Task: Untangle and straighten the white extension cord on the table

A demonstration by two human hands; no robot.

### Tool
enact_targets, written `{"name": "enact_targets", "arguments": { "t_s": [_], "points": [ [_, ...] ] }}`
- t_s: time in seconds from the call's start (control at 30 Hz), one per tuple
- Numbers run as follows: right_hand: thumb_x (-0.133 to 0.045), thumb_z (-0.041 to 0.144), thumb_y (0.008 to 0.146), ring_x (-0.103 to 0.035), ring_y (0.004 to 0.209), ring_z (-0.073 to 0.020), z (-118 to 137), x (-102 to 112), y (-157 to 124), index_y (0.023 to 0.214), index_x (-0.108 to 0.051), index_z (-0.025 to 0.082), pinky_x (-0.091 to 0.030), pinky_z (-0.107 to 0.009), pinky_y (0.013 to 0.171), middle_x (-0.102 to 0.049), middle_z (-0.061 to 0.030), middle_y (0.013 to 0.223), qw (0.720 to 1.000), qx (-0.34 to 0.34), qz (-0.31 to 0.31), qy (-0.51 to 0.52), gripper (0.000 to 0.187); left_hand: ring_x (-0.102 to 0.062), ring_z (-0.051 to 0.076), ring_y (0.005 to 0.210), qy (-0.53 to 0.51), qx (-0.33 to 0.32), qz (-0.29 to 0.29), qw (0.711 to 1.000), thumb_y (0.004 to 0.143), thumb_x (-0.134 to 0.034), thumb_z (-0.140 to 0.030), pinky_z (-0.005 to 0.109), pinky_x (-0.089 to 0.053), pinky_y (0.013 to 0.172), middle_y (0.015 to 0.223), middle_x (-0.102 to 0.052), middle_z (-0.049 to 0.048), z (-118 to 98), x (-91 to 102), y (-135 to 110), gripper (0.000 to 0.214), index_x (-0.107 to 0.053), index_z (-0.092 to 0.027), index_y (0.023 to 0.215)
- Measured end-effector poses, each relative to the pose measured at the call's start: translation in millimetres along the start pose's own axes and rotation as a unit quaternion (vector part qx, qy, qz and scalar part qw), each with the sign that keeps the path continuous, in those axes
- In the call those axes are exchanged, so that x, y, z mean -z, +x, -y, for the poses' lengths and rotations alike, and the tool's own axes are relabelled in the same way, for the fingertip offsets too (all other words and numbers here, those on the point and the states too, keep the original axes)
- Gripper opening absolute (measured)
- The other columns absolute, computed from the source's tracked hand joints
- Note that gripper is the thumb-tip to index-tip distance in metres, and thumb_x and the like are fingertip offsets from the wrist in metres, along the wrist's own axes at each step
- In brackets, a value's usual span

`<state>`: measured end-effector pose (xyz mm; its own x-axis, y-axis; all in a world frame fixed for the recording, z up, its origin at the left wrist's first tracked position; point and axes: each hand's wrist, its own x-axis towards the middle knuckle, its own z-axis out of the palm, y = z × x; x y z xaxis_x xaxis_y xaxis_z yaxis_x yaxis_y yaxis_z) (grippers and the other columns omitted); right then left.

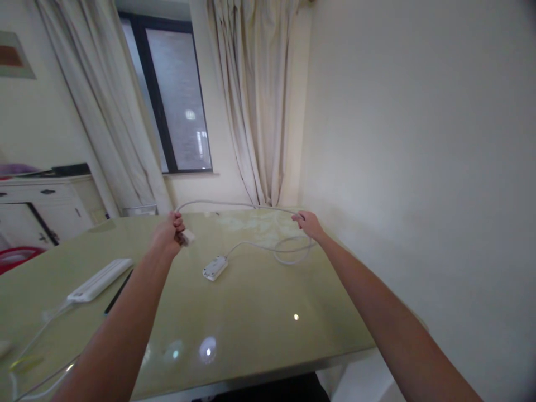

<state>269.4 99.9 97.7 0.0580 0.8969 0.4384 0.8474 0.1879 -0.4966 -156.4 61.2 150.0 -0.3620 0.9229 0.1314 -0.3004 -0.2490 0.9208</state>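
Note:
A white power cord (228,202) arches between my hands above the far part of the table. My left hand (171,233) is closed round one end of it, and a white plug (188,237) sticks out below the fingers. Farther right, my right hand (309,223) pinches the same cord. From there the cord drops into a loose loop (290,262) on the tabletop. It runs back left to a small white power strip (215,268) lying on the table between my arms.
The glossy greenish table (255,312) meets a white wall (419,139) on the right. On the left lie a longer white power strip (100,280) with its cord and a dark thin stick (118,292). Behind are curtains (259,100), a window (180,100) and a white cabinet (54,206).

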Motion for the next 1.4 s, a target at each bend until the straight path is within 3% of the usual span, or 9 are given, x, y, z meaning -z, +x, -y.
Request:
{"name": "enact_targets", "arguments": {
  "t_s": [0.1, 0.2, 0.37, 0.47, 0.57, 0.77, 0.9, 1.1, 1.4],
  "points": [
    [-0.046, 0.041, 0.101, -0.065, 0.073, -0.0218, 17.5, -0.8, 7.1, 0.087, -0.073, 0.015, -0.042, -0.029, 0.070, -0.071, -0.0092, 0.075, 0.998, -0.049, -0.002, -0.035, 0.040, -0.036, 0.007, 0.042, -0.010, 0.124, 0.080, 0.989, 0.097, -0.054, -0.027, 0.014, -0.030, 0.041, 0.054, -0.038, -0.0091, 10.5, 3.3, -12.0, 0.022, -0.051, -0.018, 0.077],
    [-0.045, 0.053, 0.102, -0.069, 0.086, -0.0272, 52.8, -4.6, 2.5, 0.100, -0.074, 0.015, -0.044, -0.033, 0.075, -0.075, -0.0167, 0.096, 0.995, -0.039, -0.010, -0.095, 0.047, -0.038, 0.007, 0.045, 0.031, 0.123, 0.207, 0.970, 0.093, -0.063, -0.035, 0.016, -0.033, 0.045, 0.056, -0.040, -0.0082, 30.0, -10.5, -32.1, 0.024, -0.057, -0.016, 0.079],
    [-0.031, 0.051, 0.108, -0.071, 0.089, -0.0274, 113.8, -10.0, -31.1, 0.109, -0.071, 0.015, -0.044, -0.033, 0.073, -0.076, -0.0176, 0.101, 0.943, 0.210, 0.049, -0.252, 0.054, -0.043, 0.011, 0.047, 0.203, -0.036, 0.248, 0.947, 0.092, -0.060, -0.049, 0.022, -0.034, 0.048, 0.060, -0.049, -0.0047, 52.8, -51.0, -56.0, 0.032, -0.063, -0.017, 0.087],
    [-0.034, 0.044, 0.108, -0.071, 0.087, -0.0255, 131.6, -9.5, -48.7, 0.110, -0.068, 0.014, -0.042, -0.030, 0.068, -0.075, -0.0162, 0.100, 0.895, 0.346, 0.066, -0.274, 0.046, -0.062, 0.019, 0.070, 0.335, -0.190, 0.211, 0.899, 0.095, -0.051, -0.037, 0.031, -0.047, 0.068, 0.080, -0.068, 0.0061, 53.7, -69.2, -58.7, 0.023, -0.064, -0.019, 0.088],
    [-0.035, 0.037, 0.109, -0.070, 0.088, -0.0240, 139.5, -5.1, -54.5, 0.110, -0.067, 0.013, -0.040, -0.029, 0.066, -0.074, -0.0160, 0.100, 0.872, 0.403, 0.056, -0.272, 0.040, -0.065, 0.023, 0.083, 0.390, -0.229, 0.278, 0.847, 0.094, -0.048, -0.032, 0.036, -0.049, 0.079, 0.083, -0.071, 0.0097, 50.7, -79.0, -61.7, 0.023, -0.060, -0.021, 0.078],
    [-0.044, 0.045, 0.106, -0.069, 0.087, -0.0233, 145.4, 4.6, -46.3, 0.107, -0.066, 0.016, -0.037, -0.027, 0.065, -0.074, -0.0140, 0.099, 0.910, 0.345, 0.058, -0.224, 0.036, -0.045, 0.011, 0.050, 0.287, -0.056, 0.390, 0.873, 0.096, -0.048, -0.055, 0.023, -0.036, 0.048, 0.062, -0.052, -0.0016, 41.6, -79.4, -83.3, 0.042, -0.056, -0.018, 0.078],
    [-0.057, 0.058, 0.098, -0.058, 0.065, -0.0153, 120.8, 4.4, -40.6, 0.092, -0.065, 0.018, -0.034, -0.024, 0.060, -0.065, -0.0015, 0.071, 0.967, 0.241, 0.085, 0.012, 0.041, -0.029, 0.005, 0.044, 0.185, 0.052, 0.381, 0.904, 0.084, -0.070, -0.058, 0.017, -0.020, 0.041, 0.060, -0.038, -0.0083, 25.6, -65.1, -81.8, 0.044, -0.061, -0.016, 0.091],
    [-0.062, 0.065, 0.088, -0.033, 0.047, -0.0101, 63.7, 22.6, -37.5, 0.089, -0.067, 0.018, -0.027, -0.024, 0.048, -0.040, 0.0084, 0.053, 0.935, 0.117, 0.133, 0.307, 0.048, -0.021, 0.003, 0.042, 0.046, 0.098, 0.332, 0.937, 0.079, -0.080, -0.054, 0.013, -0.016, 0.037, 0.058, -0.028, -0.0119, 18.8, -27.2, -46.8, 0.044, -0.063, -0.015, 0.092],
    [-0.047, 0.042, 0.105, -0.067, 0.093, -0.0227, 106.8, 41.0, -15.9, 0.104, -0.077, 0.022, -0.042, -0.029, 0.081, -0.076, -0.0084, 0.103, 0.973, 0.217, -0.081, 0.021, 0.036, -0.036, 0.008, 0.049, 0.138, 0.185, 0.488, 0.842, 0.088, -0.068, -0.060, 0.018, -0.037, 0.044, 0.062, -0.038, -0.0060, 42.8, -39.9, -87.3, 0.048, -0.050, -0.019, 0.072]
  ]
}}
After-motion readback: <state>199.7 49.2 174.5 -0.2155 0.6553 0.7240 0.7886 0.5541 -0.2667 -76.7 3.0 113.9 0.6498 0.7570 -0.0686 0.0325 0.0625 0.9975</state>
